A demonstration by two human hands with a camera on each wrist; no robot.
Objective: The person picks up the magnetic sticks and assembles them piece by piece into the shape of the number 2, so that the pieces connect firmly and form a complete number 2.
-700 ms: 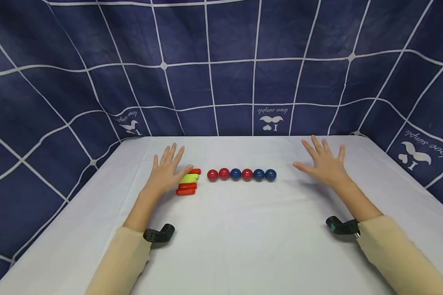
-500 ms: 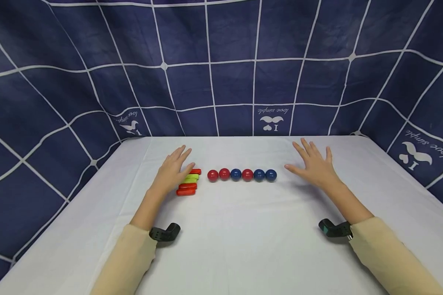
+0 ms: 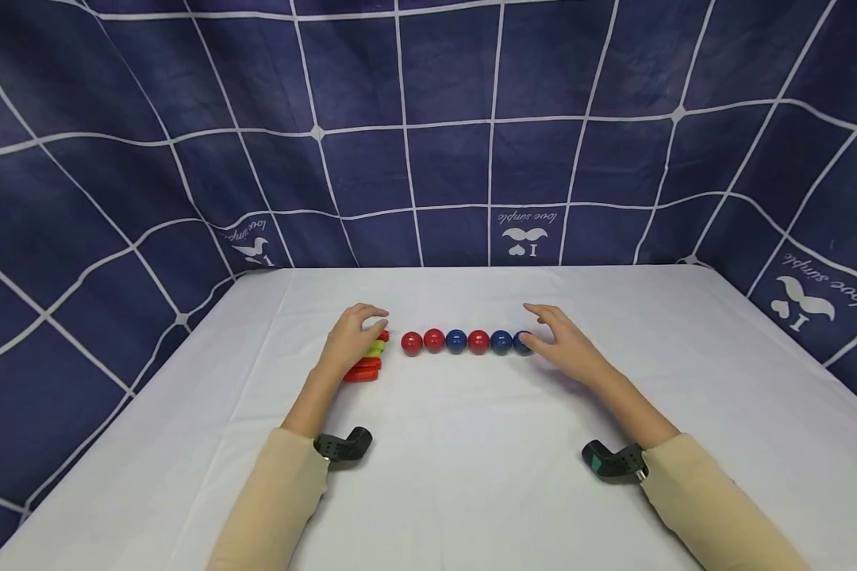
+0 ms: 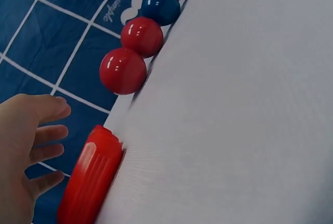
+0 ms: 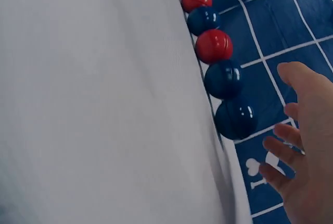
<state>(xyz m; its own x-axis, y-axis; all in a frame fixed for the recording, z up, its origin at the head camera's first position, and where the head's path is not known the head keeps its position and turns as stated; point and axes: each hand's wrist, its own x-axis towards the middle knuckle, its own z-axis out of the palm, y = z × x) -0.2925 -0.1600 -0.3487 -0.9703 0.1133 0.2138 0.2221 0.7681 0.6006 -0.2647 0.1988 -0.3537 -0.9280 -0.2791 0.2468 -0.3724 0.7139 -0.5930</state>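
My left hand (image 3: 348, 342) hovers over a stack of elongated plastic pieces, its fingers slightly bent. Red pieces (image 3: 361, 374) and yellow-green ones (image 3: 376, 348) show partly from under it. In the left wrist view, the thumb and fingers stand apart beside a ribbed red piece (image 4: 91, 177), holding nothing. To the right of the stack, glossy balls form a straight row from a red ball (image 3: 411, 342) to a blue ball (image 3: 519, 346). My right hand (image 3: 566, 349) is at the row's right end, thumb overlapping the last blue ball. Its fingers curve loosely beside that ball (image 5: 236, 118), apart from it.
A white cloth (image 3: 443, 460) covers the table. Dark blue fabric (image 3: 443, 159) with white grid lines hangs along the back and both sides. Black camera mounts (image 3: 344, 446) sit on both wrists, below the hands.
Both hands have moved inward and lower, the left over the plastic pieces, the right up to the last blue ball. Their spread fingers have bent. The balls and pieces have stayed put.
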